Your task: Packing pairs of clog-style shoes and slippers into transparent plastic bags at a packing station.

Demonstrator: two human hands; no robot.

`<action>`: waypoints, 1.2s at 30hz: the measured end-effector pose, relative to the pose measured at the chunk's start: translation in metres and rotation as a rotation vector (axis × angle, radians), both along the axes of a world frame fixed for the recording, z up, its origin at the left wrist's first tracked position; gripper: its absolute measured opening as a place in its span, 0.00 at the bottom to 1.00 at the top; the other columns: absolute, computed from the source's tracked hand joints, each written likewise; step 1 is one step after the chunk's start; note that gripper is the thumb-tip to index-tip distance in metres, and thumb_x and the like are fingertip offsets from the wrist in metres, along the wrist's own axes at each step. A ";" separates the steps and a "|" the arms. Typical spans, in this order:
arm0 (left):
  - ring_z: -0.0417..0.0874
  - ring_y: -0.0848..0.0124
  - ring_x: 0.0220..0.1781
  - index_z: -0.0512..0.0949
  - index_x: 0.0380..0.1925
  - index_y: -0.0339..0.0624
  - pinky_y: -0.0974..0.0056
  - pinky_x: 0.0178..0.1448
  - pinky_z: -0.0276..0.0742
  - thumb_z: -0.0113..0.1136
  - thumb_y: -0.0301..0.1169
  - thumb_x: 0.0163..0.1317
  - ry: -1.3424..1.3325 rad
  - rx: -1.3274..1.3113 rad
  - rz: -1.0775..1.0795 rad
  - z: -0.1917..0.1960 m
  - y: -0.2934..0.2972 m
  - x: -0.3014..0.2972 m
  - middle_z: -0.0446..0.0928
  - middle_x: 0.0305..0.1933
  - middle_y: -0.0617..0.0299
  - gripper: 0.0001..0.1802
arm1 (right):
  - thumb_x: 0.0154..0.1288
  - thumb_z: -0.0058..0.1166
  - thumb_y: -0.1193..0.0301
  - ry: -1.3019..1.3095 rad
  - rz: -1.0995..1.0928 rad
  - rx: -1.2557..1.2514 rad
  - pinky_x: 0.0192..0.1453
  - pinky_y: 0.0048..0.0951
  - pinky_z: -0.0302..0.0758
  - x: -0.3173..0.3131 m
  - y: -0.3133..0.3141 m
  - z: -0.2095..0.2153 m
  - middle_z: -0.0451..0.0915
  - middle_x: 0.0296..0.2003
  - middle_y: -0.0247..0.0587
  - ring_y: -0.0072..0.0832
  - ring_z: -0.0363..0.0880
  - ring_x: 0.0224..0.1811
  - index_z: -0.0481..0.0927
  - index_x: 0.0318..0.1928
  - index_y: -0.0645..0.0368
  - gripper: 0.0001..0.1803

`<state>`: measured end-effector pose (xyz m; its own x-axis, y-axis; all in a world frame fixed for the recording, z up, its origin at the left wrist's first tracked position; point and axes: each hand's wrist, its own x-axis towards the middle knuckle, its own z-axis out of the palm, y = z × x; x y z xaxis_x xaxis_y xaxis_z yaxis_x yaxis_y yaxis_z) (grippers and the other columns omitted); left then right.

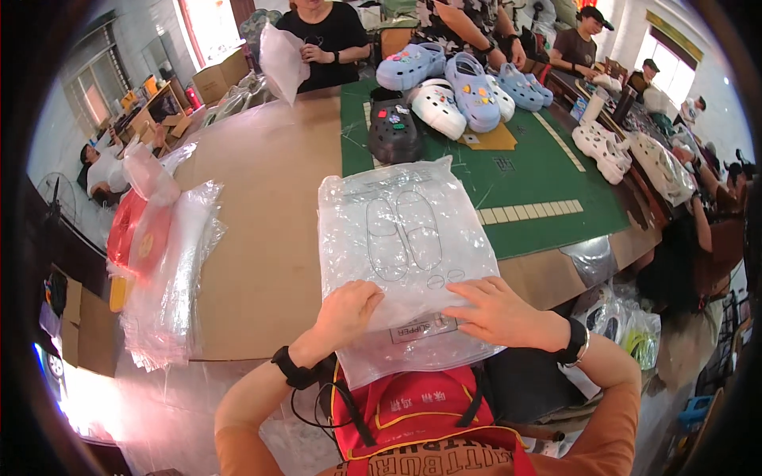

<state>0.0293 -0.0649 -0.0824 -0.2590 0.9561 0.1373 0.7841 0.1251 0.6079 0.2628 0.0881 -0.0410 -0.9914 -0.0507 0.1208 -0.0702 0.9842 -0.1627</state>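
A clear plastic bag (401,238) with a printed outline of a pair of slippers lies flat on the brown table (270,230) just in front of me, its near end hanging over the table edge. My left hand (348,309) presses on the bag's lower left part, fingers curled around its edge. My right hand (496,312) lies flat on the bag's lower right part, fingers spread. Beyond the bag sits a black clog (394,127) with coloured charms, then white clogs (438,107) and light blue clogs (444,75) on a green cutting mat (540,182).
A stack of clear bags (171,278) over red packets lies at the table's left. A person in black (325,36) across the table holds a plastic bag. More people sit along the right, with white clogs (601,147) and bagged shoes (663,170). Cardboard boxes (218,75) stand far left.
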 end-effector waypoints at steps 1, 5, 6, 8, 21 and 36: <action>0.76 0.55 0.39 0.75 0.30 0.38 0.58 0.41 0.72 0.51 0.32 0.58 0.000 0.011 0.010 -0.002 0.001 -0.004 0.76 0.33 0.51 0.09 | 0.57 0.52 0.67 -0.017 -0.010 -0.050 0.56 0.42 0.64 -0.001 0.004 0.002 0.65 0.56 0.44 0.41 0.67 0.55 0.73 0.49 0.50 0.17; 0.74 0.54 0.43 0.74 0.36 0.42 0.56 0.46 0.71 0.54 0.38 0.57 0.179 -0.220 -0.218 -0.027 0.005 -0.024 0.75 0.40 0.53 0.13 | 0.60 0.50 0.65 0.020 0.117 -0.276 0.50 0.36 0.70 -0.027 0.043 0.046 0.72 0.47 0.46 0.41 0.73 0.46 0.73 0.50 0.54 0.18; 0.73 0.53 0.47 0.73 0.41 0.44 0.55 0.49 0.69 0.55 0.41 0.56 0.304 -0.383 -0.377 -0.030 0.005 -0.027 0.74 0.44 0.54 0.16 | 0.60 0.50 0.65 0.058 0.116 -0.317 0.48 0.34 0.71 -0.038 0.058 0.062 0.74 0.44 0.47 0.40 0.74 0.44 0.73 0.51 0.55 0.18; 0.69 0.52 0.52 0.71 0.46 0.46 0.52 0.53 0.66 0.56 0.43 0.55 0.276 -0.404 -0.485 -0.019 0.005 -0.031 0.70 0.50 0.53 0.21 | 0.60 0.50 0.64 -0.025 -0.093 -0.397 0.48 0.31 0.71 -0.052 0.091 0.094 0.76 0.43 0.45 0.34 0.75 0.43 0.72 0.52 0.57 0.20; 0.37 0.44 0.71 0.47 0.66 0.58 0.30 0.62 0.36 0.48 0.65 0.49 0.436 -0.530 -0.309 -0.047 -0.026 -0.084 0.40 0.70 0.46 0.48 | 0.55 0.49 0.62 -0.047 -0.667 0.014 0.60 0.37 0.63 -0.153 0.340 0.080 0.66 0.56 0.49 0.43 0.64 0.59 0.66 0.57 0.56 0.28; 0.33 0.41 0.70 0.52 0.65 0.54 0.30 0.60 0.22 0.39 0.67 0.53 0.683 -0.642 -0.394 -0.039 -0.022 -0.078 0.43 0.69 0.42 0.45 | 0.52 0.50 0.71 0.012 -0.916 0.371 0.55 0.50 0.61 -0.257 0.410 0.035 0.75 0.41 0.39 0.37 0.70 0.52 0.77 0.41 0.45 0.14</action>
<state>-0.0492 -0.0874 -0.1215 0.0317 0.9016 -0.4313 0.9945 -0.0715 -0.0764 0.0053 0.4977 -0.0059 -0.6650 0.6991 0.2629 0.7447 0.6472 0.1628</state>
